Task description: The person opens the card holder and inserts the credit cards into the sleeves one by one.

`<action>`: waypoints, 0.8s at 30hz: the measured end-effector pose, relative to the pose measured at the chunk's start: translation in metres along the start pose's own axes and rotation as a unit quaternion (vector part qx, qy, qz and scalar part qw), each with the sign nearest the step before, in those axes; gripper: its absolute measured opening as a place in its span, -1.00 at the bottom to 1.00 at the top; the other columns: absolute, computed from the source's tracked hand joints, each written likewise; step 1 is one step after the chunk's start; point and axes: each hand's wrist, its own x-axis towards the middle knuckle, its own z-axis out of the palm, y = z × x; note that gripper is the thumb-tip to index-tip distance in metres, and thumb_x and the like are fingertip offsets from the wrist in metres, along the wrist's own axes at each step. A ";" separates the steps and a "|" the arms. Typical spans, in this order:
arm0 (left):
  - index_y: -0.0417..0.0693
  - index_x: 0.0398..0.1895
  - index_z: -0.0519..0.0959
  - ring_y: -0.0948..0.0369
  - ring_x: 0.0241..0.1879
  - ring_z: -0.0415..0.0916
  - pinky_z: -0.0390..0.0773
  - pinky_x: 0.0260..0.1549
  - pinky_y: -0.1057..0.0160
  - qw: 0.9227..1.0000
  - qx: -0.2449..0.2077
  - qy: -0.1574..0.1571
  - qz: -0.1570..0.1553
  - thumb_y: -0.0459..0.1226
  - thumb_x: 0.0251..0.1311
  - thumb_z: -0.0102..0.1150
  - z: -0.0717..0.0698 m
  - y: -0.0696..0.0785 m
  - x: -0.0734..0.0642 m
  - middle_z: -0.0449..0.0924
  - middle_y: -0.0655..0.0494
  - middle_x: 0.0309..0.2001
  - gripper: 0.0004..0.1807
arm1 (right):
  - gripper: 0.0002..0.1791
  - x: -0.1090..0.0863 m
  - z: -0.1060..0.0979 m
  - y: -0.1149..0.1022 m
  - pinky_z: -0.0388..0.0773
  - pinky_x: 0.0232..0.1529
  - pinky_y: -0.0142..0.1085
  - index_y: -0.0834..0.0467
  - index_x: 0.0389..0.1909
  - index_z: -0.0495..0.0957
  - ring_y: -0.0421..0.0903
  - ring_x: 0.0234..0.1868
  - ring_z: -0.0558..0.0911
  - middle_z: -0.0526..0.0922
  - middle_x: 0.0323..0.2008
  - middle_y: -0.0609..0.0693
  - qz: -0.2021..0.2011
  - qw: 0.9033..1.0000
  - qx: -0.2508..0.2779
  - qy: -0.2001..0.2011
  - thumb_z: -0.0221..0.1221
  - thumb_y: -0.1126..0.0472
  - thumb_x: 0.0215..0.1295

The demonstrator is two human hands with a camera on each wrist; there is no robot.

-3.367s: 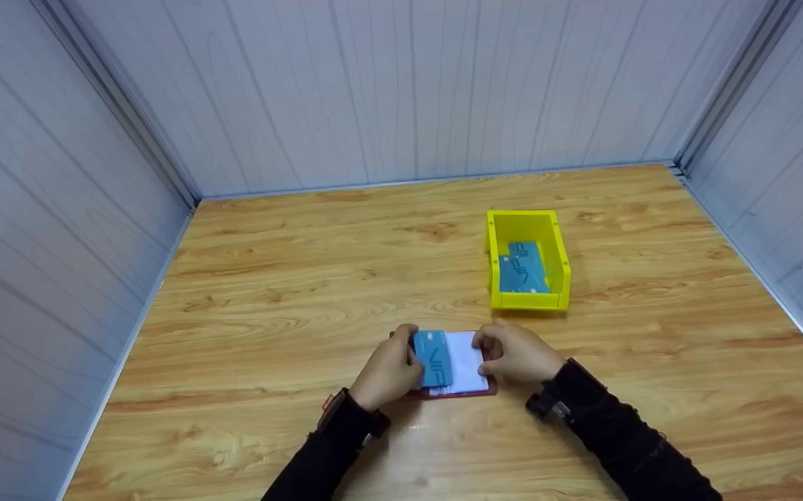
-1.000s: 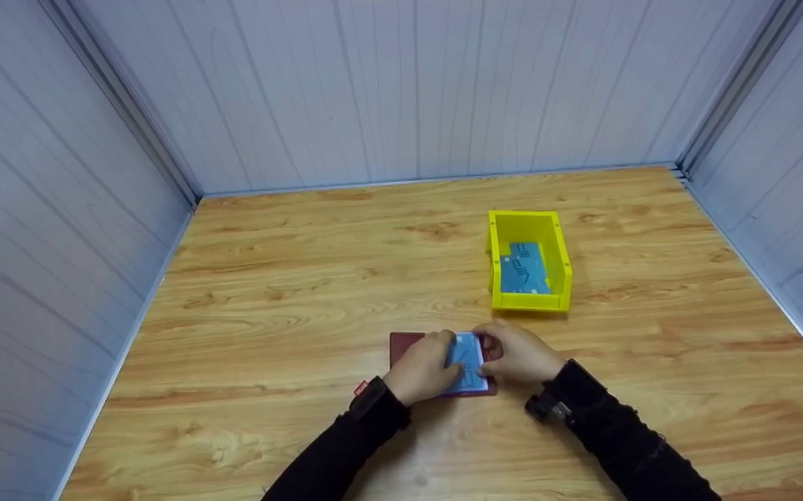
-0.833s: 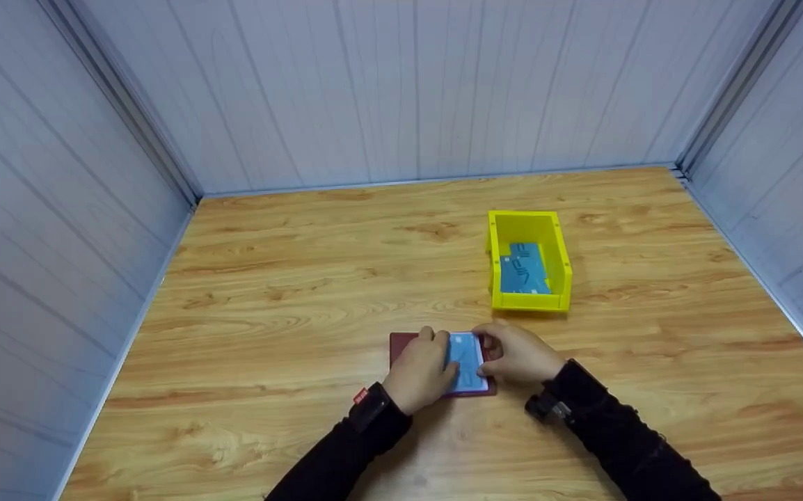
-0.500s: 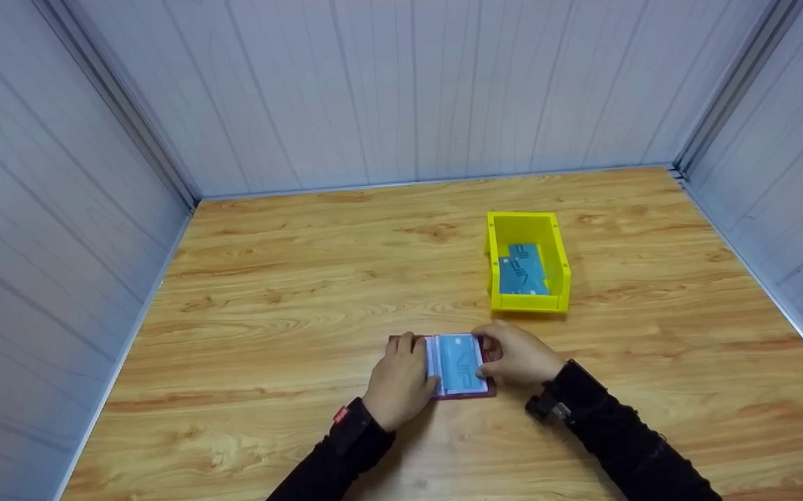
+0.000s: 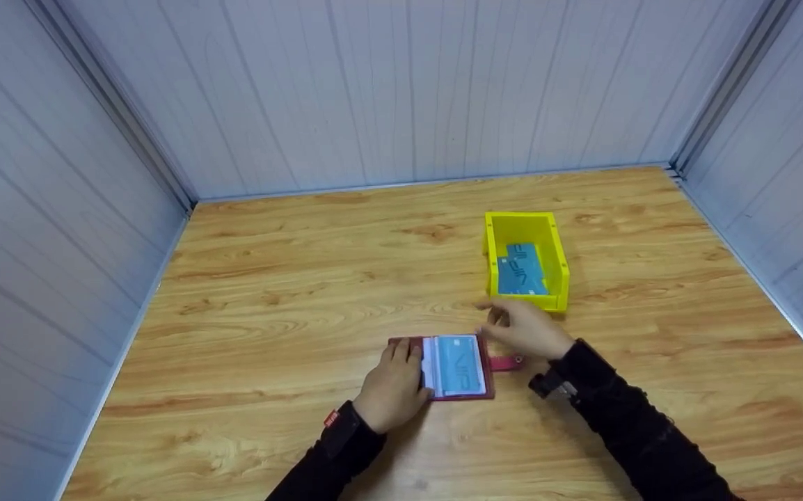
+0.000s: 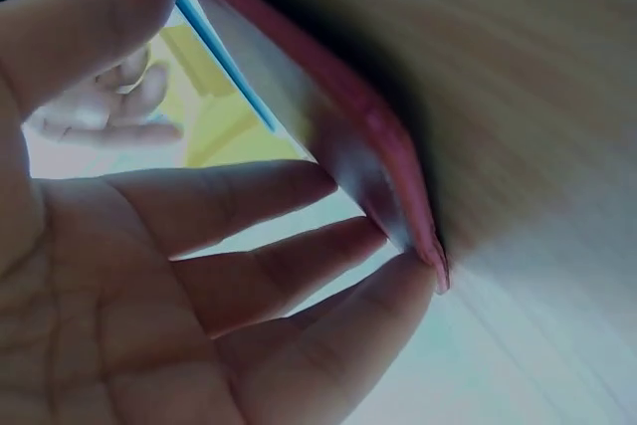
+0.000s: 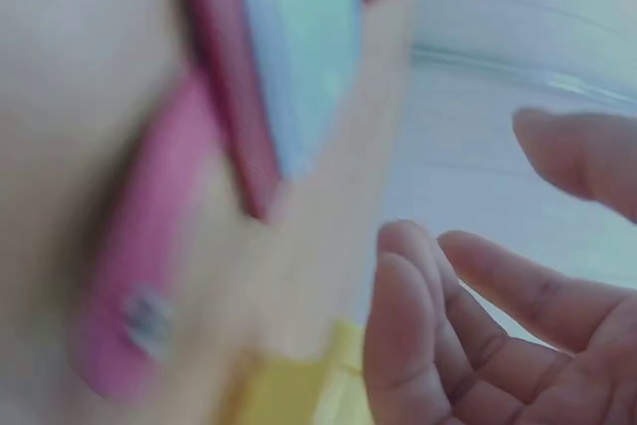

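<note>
A red card holder (image 5: 489, 386) lies spread on the table in the head view, its clear sleeves showing. A blue VIP card (image 5: 458, 369) sits in the right-hand sleeve. My left hand (image 5: 393, 386) rests on the left cover, and in the left wrist view its nearly straight fingertips touch the red cover edge (image 6: 398, 151). My right hand (image 5: 527, 328) is off the holder, fingers loosely bent around nothing, just in front of the yellow bin (image 5: 556, 302). From the holder's right side sticks out a pink-red strap (image 5: 504, 363) with a metal snap (image 7: 147, 320).
Several blue VIP cards (image 5: 521, 271) lie in the yellow bin behind the holder. The wooden table (image 5: 290, 278) is bounded by pale panel walls (image 5: 374, 90) at the back and on both sides.
The left hand slid the blue card rightward over the white sleeve, then moved back to the left cover. The right hand has let go of the holder's right edge and lifted toward the bin.
</note>
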 end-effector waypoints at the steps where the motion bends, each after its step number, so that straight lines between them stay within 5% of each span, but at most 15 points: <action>1: -0.41 0.30 0.38 -0.24 0.33 0.29 0.49 0.19 -0.08 1.000 0.002 0.001 0.003 -0.08 0.17 0.30 0.000 0.000 0.000 0.30 -0.36 0.35 -0.26 | -0.52 0.002 -0.005 -0.002 0.50 -0.29 -0.31 0.25 0.20 0.50 -0.10 -0.30 0.54 0.63 -0.22 0.06 -0.003 1.000 -0.002 0.016 0.21 0.10 0.34; 13: -0.42 0.29 0.39 -0.25 0.31 0.31 0.49 0.18 -0.10 1.000 0.004 0.009 0.006 -0.10 0.15 0.31 0.002 -0.001 0.000 0.32 -0.37 0.34 -0.26 | -0.47 0.026 -0.055 -0.007 0.55 -0.20 -0.16 0.24 0.28 0.41 0.07 -0.13 0.58 0.61 -0.05 0.19 0.060 0.988 -0.047 0.135 0.08 0.01 0.43; 19: -0.44 0.27 0.40 -0.26 0.29 0.33 0.52 0.15 -0.10 1.000 0.008 0.020 0.012 -0.11 0.14 0.31 0.002 -0.002 -0.001 0.35 -0.39 0.31 -0.27 | -0.36 0.048 -0.058 0.004 0.43 0.24 0.10 0.34 0.35 0.30 0.20 0.21 0.50 0.46 0.24 0.33 0.121 0.981 -0.101 0.116 0.07 0.01 0.42; 24: -0.43 0.28 0.39 -0.26 0.31 0.31 0.51 0.16 -0.10 1.000 0.004 0.012 0.008 -0.10 0.14 0.32 0.003 -0.001 -0.001 0.33 -0.39 0.33 -0.25 | -0.35 0.064 -0.052 0.017 0.41 0.28 0.08 0.45 0.32 0.29 0.22 0.21 0.50 0.46 0.22 0.41 0.134 0.976 -0.147 0.087 0.07 0.06 0.41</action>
